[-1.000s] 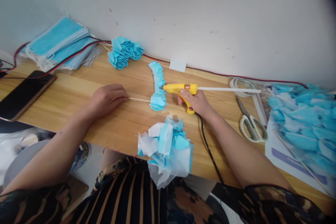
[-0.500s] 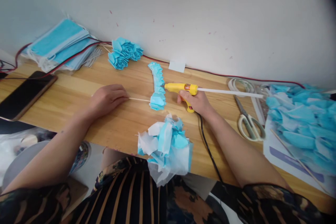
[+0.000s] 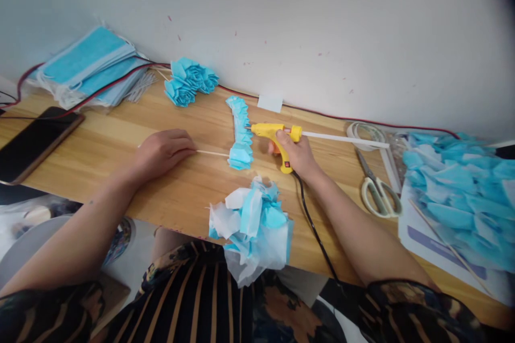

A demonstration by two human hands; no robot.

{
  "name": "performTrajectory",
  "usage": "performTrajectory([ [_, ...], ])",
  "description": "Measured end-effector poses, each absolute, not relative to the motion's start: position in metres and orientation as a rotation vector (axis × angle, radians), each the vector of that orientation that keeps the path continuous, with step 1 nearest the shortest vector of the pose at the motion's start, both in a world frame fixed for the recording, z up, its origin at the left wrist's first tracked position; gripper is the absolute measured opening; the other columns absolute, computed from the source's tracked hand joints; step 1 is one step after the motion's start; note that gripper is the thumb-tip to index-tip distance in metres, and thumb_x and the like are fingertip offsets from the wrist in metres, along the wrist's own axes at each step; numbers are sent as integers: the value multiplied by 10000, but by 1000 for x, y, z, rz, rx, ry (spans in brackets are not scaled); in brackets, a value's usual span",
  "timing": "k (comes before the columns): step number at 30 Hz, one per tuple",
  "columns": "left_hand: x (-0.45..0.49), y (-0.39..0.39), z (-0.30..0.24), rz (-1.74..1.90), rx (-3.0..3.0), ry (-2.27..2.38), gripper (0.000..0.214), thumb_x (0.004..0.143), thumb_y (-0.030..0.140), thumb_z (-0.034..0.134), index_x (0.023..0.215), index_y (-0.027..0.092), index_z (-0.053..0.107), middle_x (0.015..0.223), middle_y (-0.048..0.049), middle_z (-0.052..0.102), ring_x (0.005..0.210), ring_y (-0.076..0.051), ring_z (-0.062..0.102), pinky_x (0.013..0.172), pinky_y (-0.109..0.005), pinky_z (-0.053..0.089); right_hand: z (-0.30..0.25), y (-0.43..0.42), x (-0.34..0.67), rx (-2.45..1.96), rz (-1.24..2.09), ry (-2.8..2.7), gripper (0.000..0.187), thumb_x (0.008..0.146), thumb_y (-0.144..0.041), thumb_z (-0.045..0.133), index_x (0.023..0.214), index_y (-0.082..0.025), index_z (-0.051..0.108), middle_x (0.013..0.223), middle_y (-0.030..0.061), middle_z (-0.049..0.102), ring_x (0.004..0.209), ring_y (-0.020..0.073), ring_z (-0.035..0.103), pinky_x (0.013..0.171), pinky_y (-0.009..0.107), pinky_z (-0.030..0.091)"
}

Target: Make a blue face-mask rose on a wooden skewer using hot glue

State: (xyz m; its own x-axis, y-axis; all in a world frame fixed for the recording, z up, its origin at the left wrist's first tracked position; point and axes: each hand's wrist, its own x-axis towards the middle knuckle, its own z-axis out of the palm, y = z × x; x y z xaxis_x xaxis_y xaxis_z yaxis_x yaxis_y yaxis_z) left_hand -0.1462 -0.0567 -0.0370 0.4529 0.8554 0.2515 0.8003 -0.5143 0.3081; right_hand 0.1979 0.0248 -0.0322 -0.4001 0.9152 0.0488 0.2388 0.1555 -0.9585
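Low on the table, my left hand [image 3: 167, 150] is closed around a thin wooden stick [image 3: 212, 153]. The stick's far end runs into the rolled end of a pleated blue strip [image 3: 241, 131], which stretches away from me across the wood. In my right hand [image 3: 300, 155] is a yellow hot glue gun [image 3: 271, 133], my fingers wrapped round its handle. Its metal nozzle is at the strip's right edge, about midway along; whether it touches cannot be made out. A long white glue stick [image 3: 341, 139] sticks out of the gun's back.
Crumpled blue and white pieces [image 3: 255, 220] overhang the front edge. Scissors [image 3: 378, 190] and a blue heap [image 3: 462, 187] lie right. Blue flowers [image 3: 189, 81], face masks [image 3: 94, 64] and a phone [image 3: 38, 142] are left. The gun's black cord [image 3: 311, 217] hangs over the edge.
The glue gun has tilted and turned slightly, its nozzle now at the strip's edge. My left hand and the stick hold their place. The view has shifted a little.
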Motion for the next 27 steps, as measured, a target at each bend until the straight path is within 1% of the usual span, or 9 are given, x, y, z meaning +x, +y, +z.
performTrajectory([
  [6,-146,-57,-36,545,2555,1467,398,1082,368,412,920,189,728,963,-86,716,891,-197,669,797,-285,497,-32,24,196,-1116,1244,-1777,696,836,-842,552,576,-204,657,612,34,626,586,140,525,590,281,448],
  [13,-145,-57,-36,543,2561,1469,402,1083,364,401,923,194,728,967,-84,717,890,-196,664,795,-283,489,-36,25,196,-1101,1276,-1761,673,849,-817,571,589,-202,655,611,28,623,556,127,511,525,267,416],
  [20,-145,-57,-35,540,2557,1453,395,1080,355,410,929,193,736,965,-89,717,889,-202,665,790,-292,494,-37,26,196,-1122,1246,-1800,693,853,-828,552,563,-204,639,595,31,616,550,127,523,538,266,438],
  [24,-146,-57,-38,604,2568,1433,413,1085,388,413,924,187,736,948,-85,715,869,-198,662,769,-295,494,-32,23,193,-1163,1268,-1780,694,829,-843,562,561,-206,628,571,22,603,494,113,486,464,258,399],
  [27,-146,-56,-38,584,2560,1434,405,1083,377,413,924,192,736,947,-83,714,877,-198,661,782,-294,492,-28,21,191,-1196,1271,-1785,690,820,-841,566,554,-206,608,565,16,591,453,100,454,417,252,372],
])
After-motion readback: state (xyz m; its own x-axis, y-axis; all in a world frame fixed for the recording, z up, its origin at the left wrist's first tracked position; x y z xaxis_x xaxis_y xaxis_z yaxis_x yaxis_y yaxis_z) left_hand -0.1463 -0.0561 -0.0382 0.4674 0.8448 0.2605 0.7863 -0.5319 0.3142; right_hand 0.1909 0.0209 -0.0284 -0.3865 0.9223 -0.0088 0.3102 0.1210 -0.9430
